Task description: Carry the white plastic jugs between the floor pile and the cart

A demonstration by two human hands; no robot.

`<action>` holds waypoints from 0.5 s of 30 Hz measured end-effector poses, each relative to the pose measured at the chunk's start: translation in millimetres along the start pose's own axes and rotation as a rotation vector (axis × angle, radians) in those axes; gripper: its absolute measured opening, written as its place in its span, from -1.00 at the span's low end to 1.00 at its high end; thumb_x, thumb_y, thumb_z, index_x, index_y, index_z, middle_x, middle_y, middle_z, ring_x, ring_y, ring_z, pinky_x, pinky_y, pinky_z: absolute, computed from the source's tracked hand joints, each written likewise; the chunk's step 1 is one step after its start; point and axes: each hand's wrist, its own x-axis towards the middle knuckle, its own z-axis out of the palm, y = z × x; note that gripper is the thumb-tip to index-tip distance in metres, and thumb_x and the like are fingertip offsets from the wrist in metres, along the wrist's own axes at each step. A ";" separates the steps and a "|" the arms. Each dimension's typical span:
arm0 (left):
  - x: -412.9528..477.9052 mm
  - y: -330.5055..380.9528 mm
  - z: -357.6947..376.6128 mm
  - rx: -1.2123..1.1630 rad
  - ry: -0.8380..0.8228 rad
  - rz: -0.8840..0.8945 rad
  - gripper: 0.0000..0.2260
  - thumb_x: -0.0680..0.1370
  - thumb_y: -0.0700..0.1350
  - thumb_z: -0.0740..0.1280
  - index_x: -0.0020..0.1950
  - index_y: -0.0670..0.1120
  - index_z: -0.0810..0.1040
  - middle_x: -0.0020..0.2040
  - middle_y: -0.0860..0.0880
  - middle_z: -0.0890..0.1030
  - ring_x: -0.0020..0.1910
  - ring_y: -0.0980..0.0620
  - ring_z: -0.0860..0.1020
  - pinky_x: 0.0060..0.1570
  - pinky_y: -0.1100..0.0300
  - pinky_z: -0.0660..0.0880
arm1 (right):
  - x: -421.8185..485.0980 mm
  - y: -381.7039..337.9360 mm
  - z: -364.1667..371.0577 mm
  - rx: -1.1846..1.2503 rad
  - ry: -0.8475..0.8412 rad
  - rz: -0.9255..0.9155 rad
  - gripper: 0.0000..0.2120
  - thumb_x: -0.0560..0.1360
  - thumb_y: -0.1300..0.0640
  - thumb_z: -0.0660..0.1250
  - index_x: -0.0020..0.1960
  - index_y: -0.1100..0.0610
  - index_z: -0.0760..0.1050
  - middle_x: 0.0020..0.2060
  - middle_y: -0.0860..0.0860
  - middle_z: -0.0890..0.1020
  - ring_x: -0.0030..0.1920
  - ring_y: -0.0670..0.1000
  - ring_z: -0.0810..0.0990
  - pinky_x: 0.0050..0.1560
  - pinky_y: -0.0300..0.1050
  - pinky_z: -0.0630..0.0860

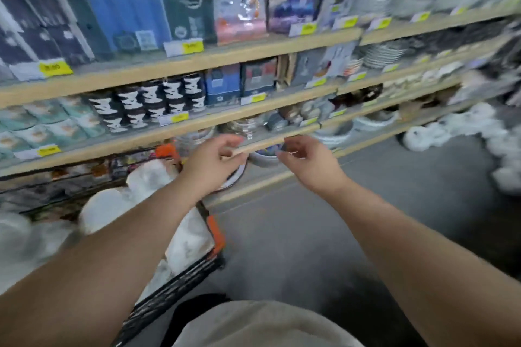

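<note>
Black-and-orange crate [197, 256] of white wrapped goods is parked lower left, just beside the shelving, probably for short reach. Left hand [214, 160] is raised at the shelf edge [270, 142], fingers loosely curled, nothing seen gripped; contact with the edge cannot be told through the blur. Right hand [307, 160] is held near it on the same edge, fingers relaxed, nothing gripped. The edge's long axis runs left-low to right-high, receding rightward. Stacked bowls [265, 156] are stored just under the edge, between the hands. Wrapped white goods [462, 132] lie on the floor at right.
</note>
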 end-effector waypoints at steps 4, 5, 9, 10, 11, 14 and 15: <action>62.5 50.5 77.8 -0.050 -0.156 0.078 -0.76 0.50 -0.17 0.44 0.15 0.00 0.57 0.13 -0.03 0.63 0.02 0.00 0.61 0.06 0.21 0.50 | 22.4 47.9 -70.3 0.063 0.165 0.097 -0.77 0.49 -0.02 0.41 0.13 -0.04 0.55 -0.04 -0.06 0.60 -0.07 -0.07 0.58 -0.02 -0.18 0.48; 79.9 60.5 95.8 -0.044 -0.197 0.102 -0.76 0.50 -0.16 0.45 0.13 0.05 0.57 0.11 0.01 0.63 0.02 0.01 0.61 0.06 0.20 0.51 | 29.2 60.8 -85.9 0.070 0.193 0.129 -0.74 0.48 -0.04 0.41 0.15 -0.04 0.54 -0.01 -0.06 0.59 -0.04 -0.07 0.58 0.01 -0.13 0.51; 156.6 98.2 163.1 -0.018 -0.353 0.177 -0.76 0.50 -0.09 0.45 0.11 0.14 0.55 0.05 0.16 0.61 0.00 0.13 0.59 0.08 0.19 0.51 | 64.8 109.9 -146.6 0.060 0.295 0.251 -0.59 0.50 -0.08 0.37 0.30 0.00 0.48 0.08 -0.06 0.57 0.08 -0.05 0.57 0.04 -0.07 0.56; 176.8 108.3 180.4 -0.019 -0.392 0.195 -0.77 0.51 -0.09 0.44 0.11 0.14 0.55 0.05 0.17 0.60 0.00 0.14 0.58 0.10 0.19 0.50 | 75.7 120.9 -161.9 0.064 0.326 0.276 -0.59 0.50 -0.09 0.37 0.31 0.00 0.47 0.09 -0.06 0.57 0.08 -0.06 0.57 0.01 -0.10 0.55; 197.1 119.2 197.7 -0.016 -0.433 0.216 -0.78 0.52 -0.09 0.43 0.11 0.14 0.54 0.06 0.16 0.60 0.01 0.14 0.58 0.11 0.18 0.50 | 86.6 131.2 -177.2 0.069 0.358 0.302 -0.58 0.50 -0.09 0.36 0.32 -0.01 0.47 0.09 -0.07 0.56 0.08 -0.06 0.57 -0.02 -0.14 0.54; 252.8 154.6 250.6 0.002 -0.554 0.267 -0.78 0.54 -0.10 0.40 0.16 0.09 0.55 0.11 0.09 0.61 0.04 0.10 0.58 0.10 0.18 0.50 | 115.9 160.1 -223.0 0.083 0.460 0.374 -0.60 0.51 -0.08 0.35 0.32 -0.01 0.46 0.08 -0.08 0.56 0.09 -0.06 0.56 -0.11 -0.21 0.50; 268.8 167.9 268.2 0.006 -0.592 0.281 -0.76 0.53 -0.11 0.41 0.18 0.06 0.56 0.12 0.07 0.61 0.04 0.09 0.58 0.11 0.17 0.50 | 123.3 169.0 -238.3 0.092 0.503 0.400 -0.60 0.51 -0.08 0.35 0.31 -0.01 0.47 0.08 -0.08 0.56 0.08 -0.06 0.57 -0.11 -0.21 0.50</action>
